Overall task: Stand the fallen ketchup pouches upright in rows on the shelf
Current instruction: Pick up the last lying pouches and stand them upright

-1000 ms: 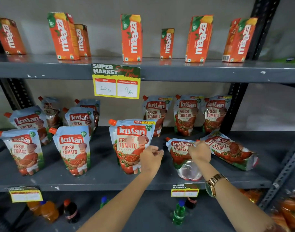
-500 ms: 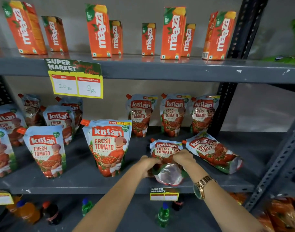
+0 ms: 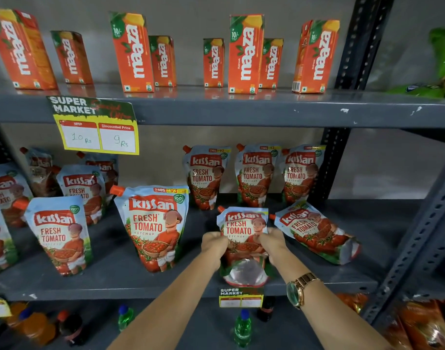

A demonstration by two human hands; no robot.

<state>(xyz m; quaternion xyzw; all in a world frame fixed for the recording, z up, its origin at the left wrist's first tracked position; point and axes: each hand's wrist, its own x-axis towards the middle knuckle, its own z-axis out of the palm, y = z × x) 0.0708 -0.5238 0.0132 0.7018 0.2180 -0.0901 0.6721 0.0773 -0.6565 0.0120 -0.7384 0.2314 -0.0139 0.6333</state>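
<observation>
Far left of the middle shelf [image 3: 181, 286]: upright ketchup pouches in two rows, front one [image 3: 58, 234] standing w/ cap at top left. Next over, a bigger-looking pouch [image 3: 154, 224] stands near the front edge, leaning a touch.

Centre now: left hand [image 3: 213, 245] comes up from below, forearm angled in from bottom centre, fingers curled onto the left edge of the held pouch [image 3: 244, 242]. Right hand [image 3: 273, 243] mirrors it on the pouch's right edge, fingers clamped on too, gold watch [image 3: 298, 289] on that wrist. The pouch sits between both hands at the shelf's front edge, label facing out, top tipped back, its clear base gusset showing toward the camera, just above a small price tag [image 3: 241, 297].

Behind it, three pouches [image 3: 254, 173] stand in a row at the back. Right of the hands: one fallen pouch [image 3: 315, 231] lying flat, cap pointing left, just beside the right hand.

Room: grey metal rack, perforated uprights [image 3: 418, 243] at right. Top shelf has orange juice cartons [image 3: 245, 53], w/ a yellow offer sign [image 3: 96, 126] hanging from its lip. Bottom shelf: drink bottles [image 3: 242, 328], dim.
</observation>
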